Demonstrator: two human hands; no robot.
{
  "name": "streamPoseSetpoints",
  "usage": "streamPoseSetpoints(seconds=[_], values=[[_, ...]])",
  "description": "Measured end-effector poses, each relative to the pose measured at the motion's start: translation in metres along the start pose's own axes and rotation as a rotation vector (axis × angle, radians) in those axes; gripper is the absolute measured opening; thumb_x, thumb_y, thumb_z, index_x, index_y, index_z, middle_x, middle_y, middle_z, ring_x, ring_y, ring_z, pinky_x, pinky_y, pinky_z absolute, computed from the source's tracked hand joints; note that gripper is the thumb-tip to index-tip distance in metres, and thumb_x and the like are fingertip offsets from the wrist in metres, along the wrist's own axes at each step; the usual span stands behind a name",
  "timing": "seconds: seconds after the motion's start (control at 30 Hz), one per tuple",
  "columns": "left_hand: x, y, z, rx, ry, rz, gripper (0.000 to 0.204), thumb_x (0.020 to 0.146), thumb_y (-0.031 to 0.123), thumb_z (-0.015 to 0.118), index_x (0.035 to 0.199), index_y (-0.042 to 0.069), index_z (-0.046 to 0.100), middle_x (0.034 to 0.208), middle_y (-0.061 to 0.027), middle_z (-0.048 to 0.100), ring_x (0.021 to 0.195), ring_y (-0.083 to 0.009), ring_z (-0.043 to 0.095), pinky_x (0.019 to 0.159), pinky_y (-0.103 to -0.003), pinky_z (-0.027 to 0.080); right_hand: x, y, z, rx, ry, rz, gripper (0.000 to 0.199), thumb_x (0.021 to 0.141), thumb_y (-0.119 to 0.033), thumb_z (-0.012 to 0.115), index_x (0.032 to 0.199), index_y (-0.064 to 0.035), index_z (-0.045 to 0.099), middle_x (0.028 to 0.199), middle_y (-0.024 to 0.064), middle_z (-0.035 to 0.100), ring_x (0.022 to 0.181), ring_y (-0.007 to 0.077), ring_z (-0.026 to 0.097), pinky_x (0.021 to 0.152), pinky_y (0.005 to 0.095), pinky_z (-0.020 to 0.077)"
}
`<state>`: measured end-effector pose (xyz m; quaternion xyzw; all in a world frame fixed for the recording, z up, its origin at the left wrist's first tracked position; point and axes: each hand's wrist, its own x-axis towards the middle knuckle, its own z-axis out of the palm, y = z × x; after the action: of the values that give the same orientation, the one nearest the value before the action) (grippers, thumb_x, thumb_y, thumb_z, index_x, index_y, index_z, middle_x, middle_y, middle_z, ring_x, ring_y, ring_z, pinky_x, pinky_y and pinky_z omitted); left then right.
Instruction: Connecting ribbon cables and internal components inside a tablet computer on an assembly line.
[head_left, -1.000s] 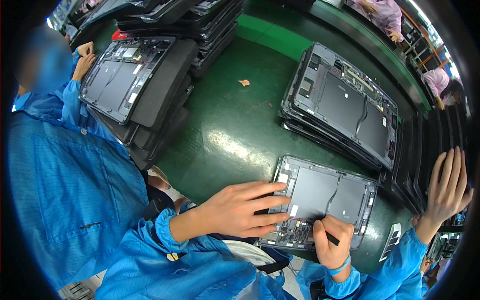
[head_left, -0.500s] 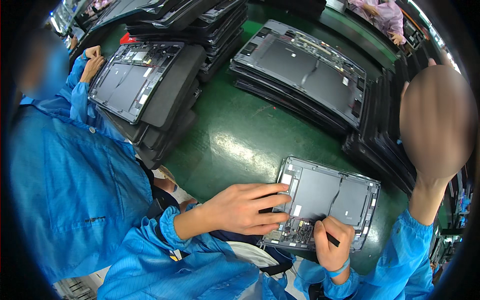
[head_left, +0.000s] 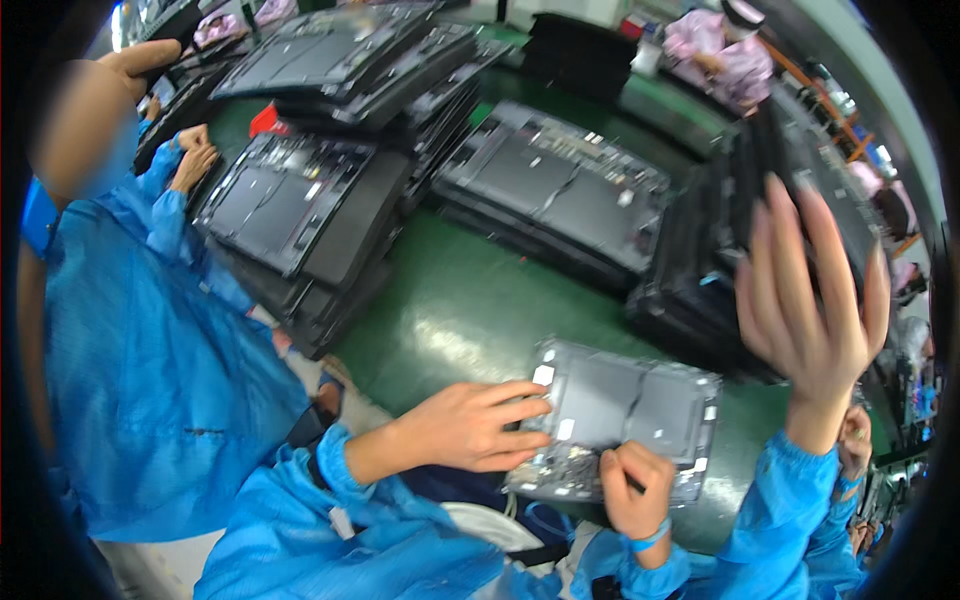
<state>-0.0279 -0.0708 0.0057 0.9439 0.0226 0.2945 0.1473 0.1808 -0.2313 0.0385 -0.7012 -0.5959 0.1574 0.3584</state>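
In front of me lies an opened tablet housing (head_left: 600, 395) with flat grey batteries, a dark cable and a circuit board along its near side. My left hand (head_left: 480, 428) rests at its left edge, fingers spread and lying on the rim. Over the circuit board, my right hand (head_left: 638, 488) is closed around a short black stick-like tool (head_left: 634, 484); its tip is hidden. A blue band circles that wrist.
A co-worker's raised hand (head_left: 815, 300) reaches in from the right. Stacks of opened housings stand at centre back (head_left: 560, 190), left (head_left: 275, 200) and right (head_left: 690, 250) on the green table (head_left: 440, 300). Another blue-sleeved person (head_left: 200, 380) sits close at my left.
The whole view has shifted and tilted, showing more of the background. Both my hands stay at the tablet housing. The co-worker's raised hand at right now has its fingers more apart.
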Motion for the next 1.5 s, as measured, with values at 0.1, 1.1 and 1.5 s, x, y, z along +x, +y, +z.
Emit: streamPoseSetpoints(seconds=[0.1, 1.1, 1.5], values=[[-0.002, 0.000, 0.003, -0.079, 0.012, -0.065, 0.019, 0.082, 0.022, 0.073, 0.101, 0.020, 0.076, 0.121, -0.0052, 0.063, 0.114, -0.0253, 0.063, 0.073, -0.034, 0.059, -0.024, 0.017, -0.003, 0.139, 0.268, -0.080, 0.021, 0.084, 0.003, 0.060, 0.064, 0.0022, 0.053, 0.059, 0.0127, 0.046, 0.049, 0.0274, 0.045, 0.047, 0.0372, 0.0322], [-0.042, 0.104, -0.066, -0.902, 0.788, -1.154, 0.049, 0.099, 0.017, 0.060, 0.143, 0.002, 0.043, 0.130, -0.0081, 0.059, 0.117, -0.0144, 0.056, 0.101, -0.030, 0.045, -0.052, 0.026, 0.038, 0.935, 0.694, -0.142, 0.046, 0.105, -0.033, 0.043, 0.132, 0.0014, 0.056, 0.124, 0.0161, 0.059, 0.106, 0.0212, 0.054, 0.096, 0.0353, 0.0405], [-0.065, -0.093, -0.163, -0.381, 1.655, -0.920, 0.055, 0.096, 0.022, 0.057, 0.139, -0.010, 0.041, 0.135, -0.0238, 0.054, 0.125, -0.0325, 0.051, 0.110, -0.041, 0.037, -0.048, 0.042, 0.041, 0.906, 0.184, 0.280, 0.015, 0.103, -0.016, 0.053, 0.110, -0.0052, 0.060, 0.085, 0.0023, 0.061, 0.075, 0.0087, 0.054, 0.070, 0.0241, 0.0467]])
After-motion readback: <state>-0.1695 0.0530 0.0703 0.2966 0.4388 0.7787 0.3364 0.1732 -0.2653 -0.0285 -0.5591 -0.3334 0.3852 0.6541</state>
